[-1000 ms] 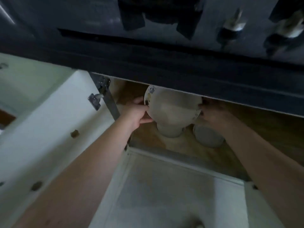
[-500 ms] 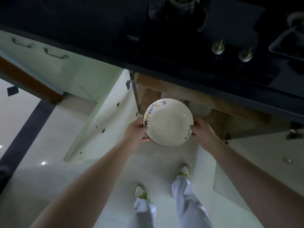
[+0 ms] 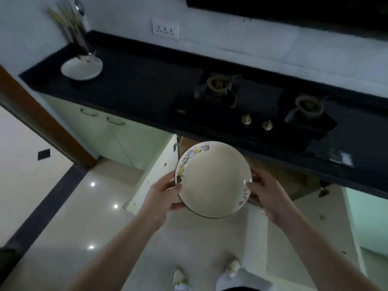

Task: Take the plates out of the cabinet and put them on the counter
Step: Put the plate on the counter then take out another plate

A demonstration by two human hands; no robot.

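Observation:
A cream plate (image 3: 213,179) with a dark rim, small cartoon figures and lettering is held in front of me at both sides. My left hand (image 3: 165,195) grips its left edge and my right hand (image 3: 265,193) grips its right edge. The plate hangs in the air below the front edge of the black counter (image 3: 134,80), in front of the open cabinet (image 3: 273,173) under the stove. A white plate (image 3: 81,69) lies on the counter at the far left. The cabinet's inside is mostly hidden.
A gas stove (image 3: 252,106) with two burners and two knobs fills the counter's right half. A metal utensil holder (image 3: 84,40) stands behind the white plate. The white cabinet doors (image 3: 155,171) hang open on both sides. My feet (image 3: 233,266) stand on the glossy floor.
The plate came out of the cabinet and rose towards counter height, held in both hands. My view lifted from the cabinet's inside to the counter top and wall.

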